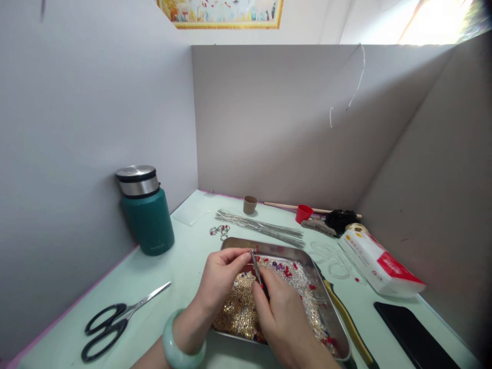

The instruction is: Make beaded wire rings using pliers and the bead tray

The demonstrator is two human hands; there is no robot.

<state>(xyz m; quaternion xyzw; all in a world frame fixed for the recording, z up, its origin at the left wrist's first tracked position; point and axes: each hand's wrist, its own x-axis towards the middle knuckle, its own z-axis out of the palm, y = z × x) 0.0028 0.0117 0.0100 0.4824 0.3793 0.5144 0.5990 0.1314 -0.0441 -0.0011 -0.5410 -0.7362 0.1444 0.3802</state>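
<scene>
My left hand (225, 269), with a pale green bangle (180, 341) at the wrist, is closed in a pinch over the tray. Small beads (253, 250) show at its fingertips, and what they belong to is too small to make out. My right hand (282, 307) is wrapped round a slim metal tool (257, 269) with a dark handle. The tool's tip meets the left fingertips; whether it has one jaw or two cannot be seen. Beneath both hands lies a metal tray (334, 307) of gold, clear, red and purple beads (240, 302), partly hidden by the hands.
Scissors (123, 318) and a green flask (148, 218) are at left. Behind the tray lie wires (261, 225), a beaded piece (220, 231), a brown cup (250, 204) and a red cup (303, 213). A tissue pack (380, 261) and black phone (413, 333) are at right.
</scene>
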